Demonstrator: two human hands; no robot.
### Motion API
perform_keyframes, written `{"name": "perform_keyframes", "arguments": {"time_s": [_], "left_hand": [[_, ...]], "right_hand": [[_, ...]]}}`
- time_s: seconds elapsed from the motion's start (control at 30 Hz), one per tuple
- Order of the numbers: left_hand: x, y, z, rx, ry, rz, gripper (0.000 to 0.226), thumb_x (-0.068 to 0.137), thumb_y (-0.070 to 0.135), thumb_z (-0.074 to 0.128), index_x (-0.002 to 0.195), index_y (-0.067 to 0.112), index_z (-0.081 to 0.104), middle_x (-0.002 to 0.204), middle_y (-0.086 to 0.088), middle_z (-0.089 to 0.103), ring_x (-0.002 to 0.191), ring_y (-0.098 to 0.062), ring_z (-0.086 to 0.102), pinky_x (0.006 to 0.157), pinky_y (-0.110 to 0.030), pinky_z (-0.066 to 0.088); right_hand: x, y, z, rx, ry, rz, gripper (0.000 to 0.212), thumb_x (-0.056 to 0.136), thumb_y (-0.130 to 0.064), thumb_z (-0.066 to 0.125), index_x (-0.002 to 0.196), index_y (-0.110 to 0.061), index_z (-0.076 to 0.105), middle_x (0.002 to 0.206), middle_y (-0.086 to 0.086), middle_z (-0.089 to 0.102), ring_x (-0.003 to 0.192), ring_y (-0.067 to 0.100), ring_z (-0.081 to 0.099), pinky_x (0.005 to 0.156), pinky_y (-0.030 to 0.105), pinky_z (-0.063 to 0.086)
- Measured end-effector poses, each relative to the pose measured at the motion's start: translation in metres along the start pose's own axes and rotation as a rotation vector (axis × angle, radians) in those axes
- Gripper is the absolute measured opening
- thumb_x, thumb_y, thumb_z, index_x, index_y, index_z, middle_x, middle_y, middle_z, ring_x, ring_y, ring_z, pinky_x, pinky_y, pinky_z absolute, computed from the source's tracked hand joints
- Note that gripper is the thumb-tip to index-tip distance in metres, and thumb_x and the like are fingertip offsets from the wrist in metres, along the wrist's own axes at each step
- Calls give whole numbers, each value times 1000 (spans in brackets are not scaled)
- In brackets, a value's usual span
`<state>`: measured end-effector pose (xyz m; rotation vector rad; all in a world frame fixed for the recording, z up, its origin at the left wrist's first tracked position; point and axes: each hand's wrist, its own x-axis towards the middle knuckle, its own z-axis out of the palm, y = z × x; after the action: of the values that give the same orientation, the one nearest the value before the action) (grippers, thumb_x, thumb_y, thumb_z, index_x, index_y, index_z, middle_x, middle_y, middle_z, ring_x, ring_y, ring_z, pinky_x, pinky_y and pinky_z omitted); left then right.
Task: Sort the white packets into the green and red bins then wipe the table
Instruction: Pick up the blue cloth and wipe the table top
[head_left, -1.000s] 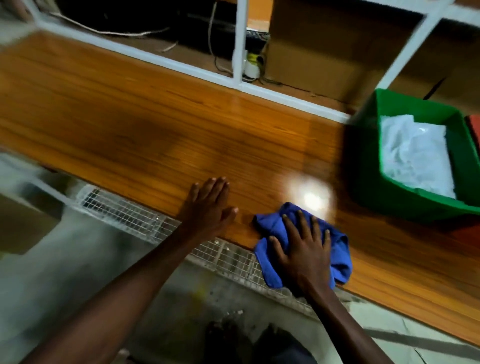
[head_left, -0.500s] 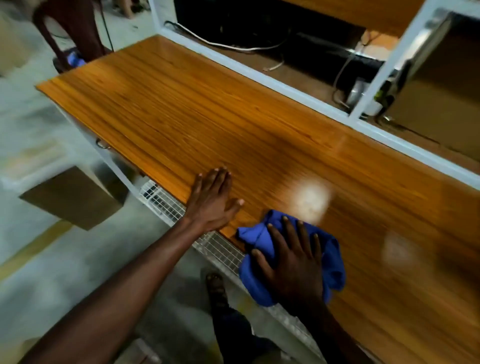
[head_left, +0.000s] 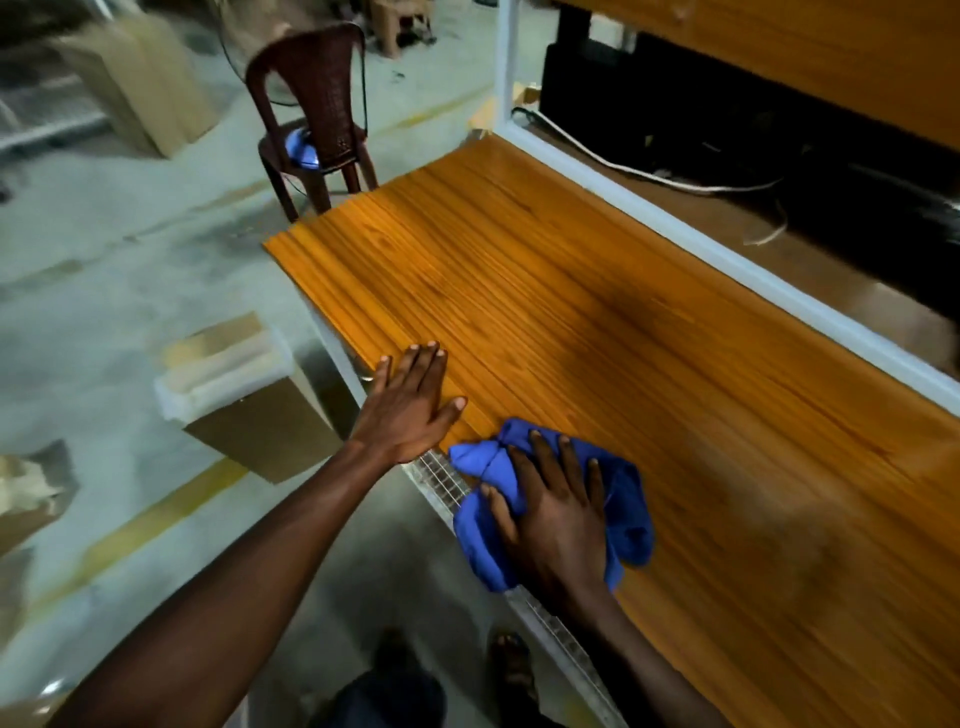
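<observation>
- The left hand (head_left: 410, 402) lies flat, fingers straight, on the orange wooden table (head_left: 597, 312) at its near edge.
- The right hand (head_left: 558, 512) presses spread fingers on the crumpled blue cloth (head_left: 626, 519), which hangs over that edge.
- Beyond both hands lies bare wood.

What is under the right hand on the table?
The right hand presses a crumpled blue cloth onto the wooden table; the cloth hides the surface beneath.
</observation>
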<state>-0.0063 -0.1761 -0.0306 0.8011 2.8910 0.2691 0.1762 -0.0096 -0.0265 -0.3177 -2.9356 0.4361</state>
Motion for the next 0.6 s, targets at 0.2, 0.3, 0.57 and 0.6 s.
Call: {"name": "perform_keyframes", "arguments": {"time_s": [0.2, 0.3, 0.57, 0.6], "left_hand": [[48, -115, -22, -10, 12, 13, 86, 93, 70, 7, 160, 16, 7, 168, -3, 4, 155, -22, -2, 123, -50, -4], [74, -172, -36, -8, 19, 15, 90, 89, 72, 4, 160, 17, 7, 168, -1, 3, 155, -20, -2, 123, -52, -4], [131, -275, -62, 3, -8, 21, 82, 96, 66, 14, 159, 15, 1, 168, -4, -3, 155, -21, -7, 123, -53, -4], [136, -285, -66, 5, -7, 19, 83, 95, 65, 14, 159, 15, 2, 168, -4, -3, 155, -21, -7, 123, -53, -3]], "right_hand": [[99, -81, 41, -47, 6, 36, 58, 93, -67, 40, 136, -30, 55, 154, 3, 46, 147, 33, 33, 118, 58, 23], [142, -120, 58, -76, 7, 49, 64, 91, -69, 38, 139, -29, 51, 158, 5, 40, 148, 35, 30, 117, 60, 22], [234, -186, 85, -118, -79, -37, 72, 90, -72, 32, 148, -31, 40, 162, 6, 32, 149, 35, 26, 119, 61, 18], [246, -194, 89, -115, -85, -58, 71, 90, -72, 32, 148, -31, 41, 162, 6, 33, 149, 35, 26, 119, 61, 19]]}}
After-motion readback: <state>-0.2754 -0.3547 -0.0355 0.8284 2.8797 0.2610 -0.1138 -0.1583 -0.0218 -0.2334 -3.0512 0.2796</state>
